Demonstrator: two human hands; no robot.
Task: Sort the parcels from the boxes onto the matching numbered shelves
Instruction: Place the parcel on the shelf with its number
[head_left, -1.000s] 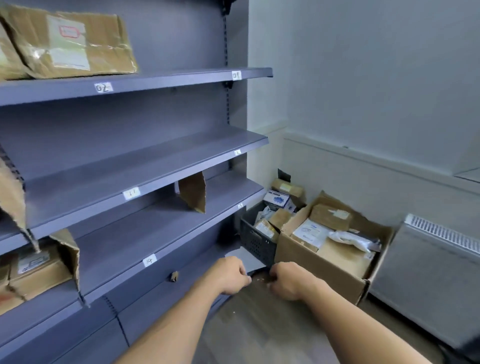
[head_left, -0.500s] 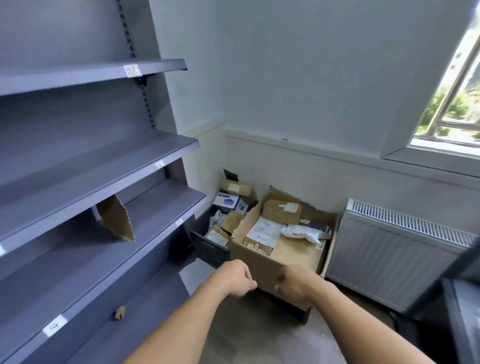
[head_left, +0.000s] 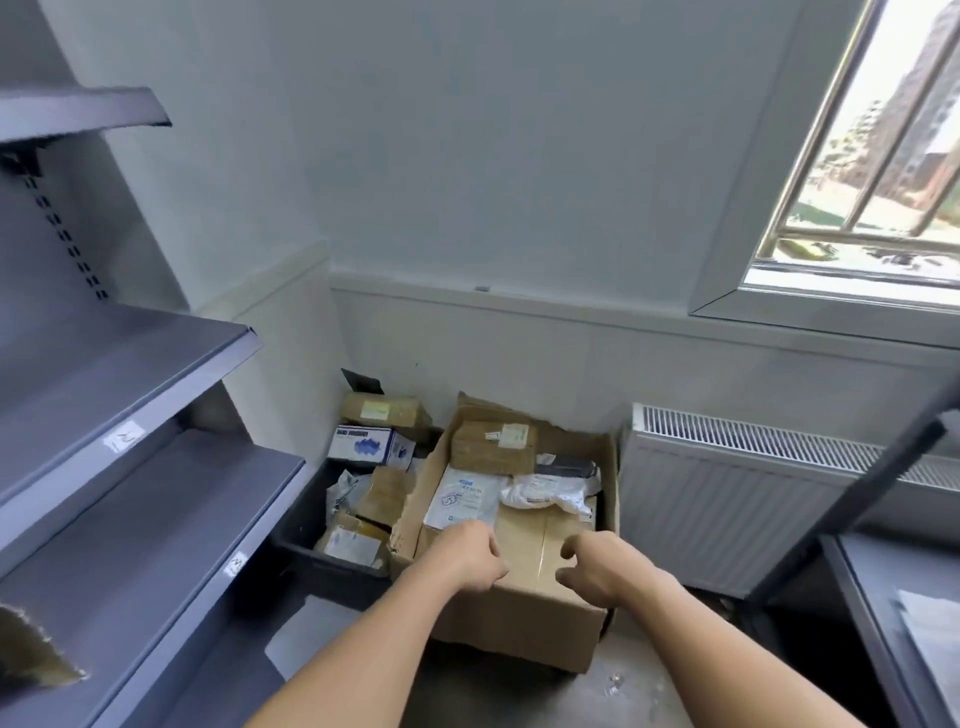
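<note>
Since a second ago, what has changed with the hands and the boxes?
The head turned right, away from the shelves. The left hand and right hand reached forward over the cardboard box; the right hand's fist loosened. Neither holds anything; parcels in it and the black crate stayed put.

The shelf labels (head_left: 123, 436) are too blurred to read; the picture's left edge cuts off a cardboard piece (head_left: 31, 657).

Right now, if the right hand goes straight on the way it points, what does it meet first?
Likely the brown parcel lying at the near end of the box, just ahead of the right hand; depth is unclear.
</note>
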